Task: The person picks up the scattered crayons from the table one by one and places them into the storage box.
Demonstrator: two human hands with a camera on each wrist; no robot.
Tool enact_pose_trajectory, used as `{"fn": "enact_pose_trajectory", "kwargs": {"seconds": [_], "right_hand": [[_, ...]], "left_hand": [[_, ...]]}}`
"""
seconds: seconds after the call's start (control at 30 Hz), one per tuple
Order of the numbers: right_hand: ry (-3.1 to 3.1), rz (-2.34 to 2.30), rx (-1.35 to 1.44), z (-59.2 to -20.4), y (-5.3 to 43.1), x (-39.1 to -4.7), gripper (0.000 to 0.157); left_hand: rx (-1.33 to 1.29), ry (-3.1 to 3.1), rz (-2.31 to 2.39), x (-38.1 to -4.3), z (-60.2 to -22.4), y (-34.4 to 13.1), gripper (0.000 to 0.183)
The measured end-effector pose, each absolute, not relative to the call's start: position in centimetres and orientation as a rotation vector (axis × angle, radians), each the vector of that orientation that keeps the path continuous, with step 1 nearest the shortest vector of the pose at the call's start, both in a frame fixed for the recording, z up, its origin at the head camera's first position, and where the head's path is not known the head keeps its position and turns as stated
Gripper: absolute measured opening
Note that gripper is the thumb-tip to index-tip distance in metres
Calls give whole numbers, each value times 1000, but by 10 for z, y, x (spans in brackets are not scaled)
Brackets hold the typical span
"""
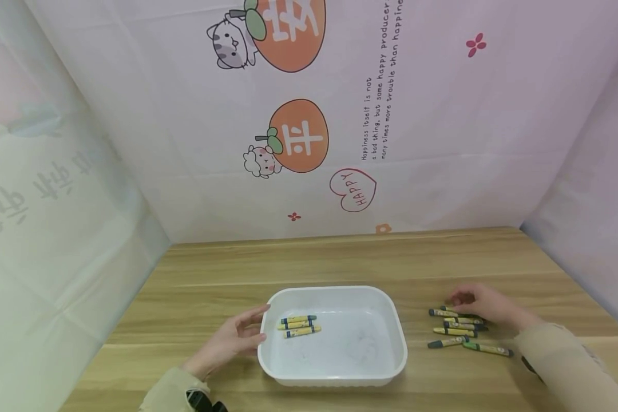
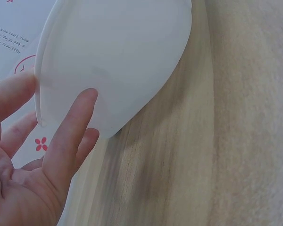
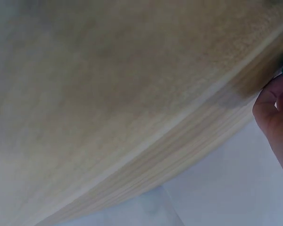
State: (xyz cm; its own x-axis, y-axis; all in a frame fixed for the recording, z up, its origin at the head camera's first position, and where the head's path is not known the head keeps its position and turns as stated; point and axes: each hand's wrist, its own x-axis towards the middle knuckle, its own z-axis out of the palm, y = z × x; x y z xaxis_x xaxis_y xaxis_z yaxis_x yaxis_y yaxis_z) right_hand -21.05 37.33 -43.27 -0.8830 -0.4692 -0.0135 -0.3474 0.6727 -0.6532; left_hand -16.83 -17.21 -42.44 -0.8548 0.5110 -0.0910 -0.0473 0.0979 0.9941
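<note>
A white plastic tray stands on the wooden table. Three crayons in yellow wrappers lie side by side at its left end. My left hand touches the tray's left side, its fingers spread at the rim and against the outer wall. To the right of the tray lies a loose pile of several crayons, mostly dark-ended. My right hand is over the pile's far side, fingers bent down at a crayon. Whether it pinches that crayon I cannot tell. A green crayon lies nearest the right sleeve.
The wooden table meets a printed white cloth hung behind it. More cloth hangs along the left and right sides. A gap of bare wood separates the tray from the crayon pile.
</note>
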Motion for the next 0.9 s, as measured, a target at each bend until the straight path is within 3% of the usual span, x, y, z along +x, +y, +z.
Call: {"fn": "enact_pose_trajectory", "kwargs": {"seconds": [0.57,0.9], "right_hand": [[2782,-961,-577,-428,368,-210,15],[2804,-894,-478,-415,363,-213,28]], "left_hand": [[413,1991,1808,-169,-424,-173,67],[405,1995,1804,-169,-422,-172,67]]}}
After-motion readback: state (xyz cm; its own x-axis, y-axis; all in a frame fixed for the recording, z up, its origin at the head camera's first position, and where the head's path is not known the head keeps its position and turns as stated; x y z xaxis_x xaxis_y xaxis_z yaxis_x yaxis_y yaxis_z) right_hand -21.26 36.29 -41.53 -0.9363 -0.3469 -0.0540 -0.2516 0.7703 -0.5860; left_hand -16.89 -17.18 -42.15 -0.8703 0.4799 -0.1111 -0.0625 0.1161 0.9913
